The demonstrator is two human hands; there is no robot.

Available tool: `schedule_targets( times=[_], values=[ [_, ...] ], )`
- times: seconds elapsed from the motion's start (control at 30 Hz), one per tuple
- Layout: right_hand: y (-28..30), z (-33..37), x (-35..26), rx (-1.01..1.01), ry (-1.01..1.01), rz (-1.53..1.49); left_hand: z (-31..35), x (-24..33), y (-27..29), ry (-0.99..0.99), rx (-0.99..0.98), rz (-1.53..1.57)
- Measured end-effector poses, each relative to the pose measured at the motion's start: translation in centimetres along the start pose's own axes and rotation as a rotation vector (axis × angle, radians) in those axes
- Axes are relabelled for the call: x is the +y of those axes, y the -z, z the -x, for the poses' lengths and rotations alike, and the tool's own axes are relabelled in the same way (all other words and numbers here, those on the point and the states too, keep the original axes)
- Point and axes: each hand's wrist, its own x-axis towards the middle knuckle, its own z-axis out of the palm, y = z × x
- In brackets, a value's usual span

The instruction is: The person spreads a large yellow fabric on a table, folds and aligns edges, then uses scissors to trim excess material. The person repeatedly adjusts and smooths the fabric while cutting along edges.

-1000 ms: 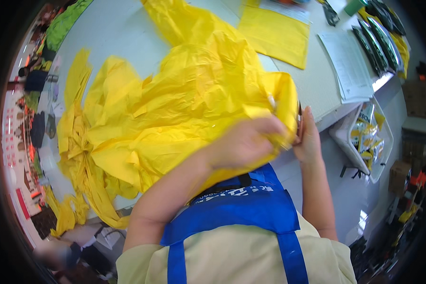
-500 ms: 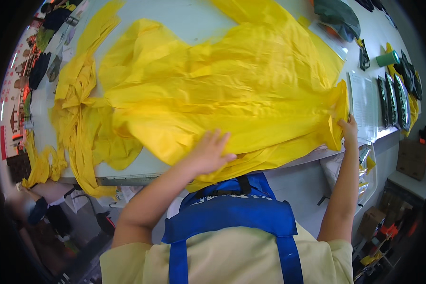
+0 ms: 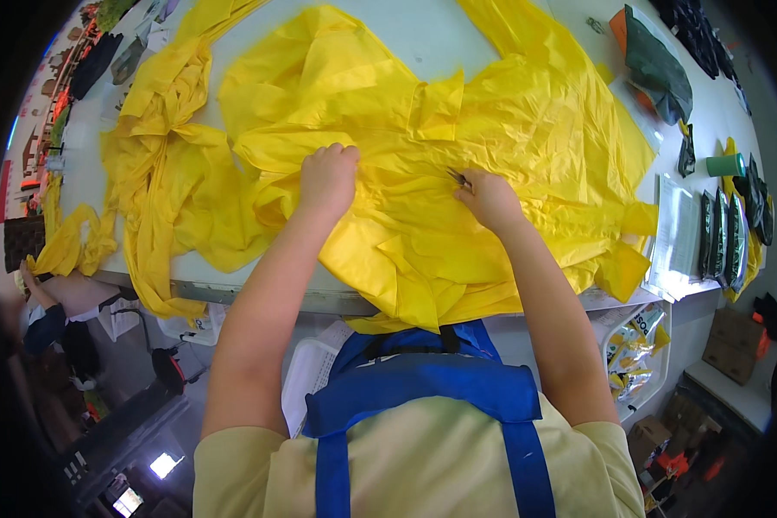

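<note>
A worker's bare hands press into a broad sheet of crumpled yellow cloth [image 3: 388, 233] spread across a white table [image 3: 440, 47]. The left hand [image 3: 329, 177] rests on the cloth's middle, its fingers bent downward; the fingertips are hidden, so whether they pinch the material cannot be told. The right hand [image 3: 489, 198], just across from it, is closed around a small dark tool [image 3: 457, 178], whose pointed end juts out over the cloth from between thumb and fingers. Folds run between the two hands, and the cloth's near edge hangs over the table's edge, close to the worker's blue apron [image 3: 423, 393], worn over a pale yellow shirt [image 3: 440, 449].

To the left, a yellow bundle [image 3: 157, 147] lies bunched, part of it draping over the edge. On the right sit printed sheets [image 3: 675, 229], dark packets [image 3: 721, 237] and a green roll [image 3: 725, 165], with a grey-green bag [image 3: 658, 73] farther back. Below the table's right end, a white bin [image 3: 667, 337] holds yellow-and-silver packages. A co-worker's arm [image 3: 36, 292] shows at far left.
</note>
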Motion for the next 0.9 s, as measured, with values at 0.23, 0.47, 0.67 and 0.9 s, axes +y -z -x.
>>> schedule_targets(
  times=[0.23,0.47,0.67,0.9],
  values=[
    [-1.9,-2.1,1.4,-0.035,-0.138,-0.073,-1.8,-3.9,-1.5,-0.061,-0.123,0.293],
    [-2.2,-3.1,1.8,-0.063,-0.197,-0.120,-3.9,-5.2,-2.9,0.023,-0.311,0.298],
    [-1.5,-3.6,2.3,-0.123,-0.235,-0.224,-6.8,-5.9,-3.2,-0.052,-0.525,0.287],
    [-2.0,-3.5,1.6,-0.094,-0.160,-0.170,-7.0,-6.3,-2.3,-0.064,-0.558,0.337]
  ],
)
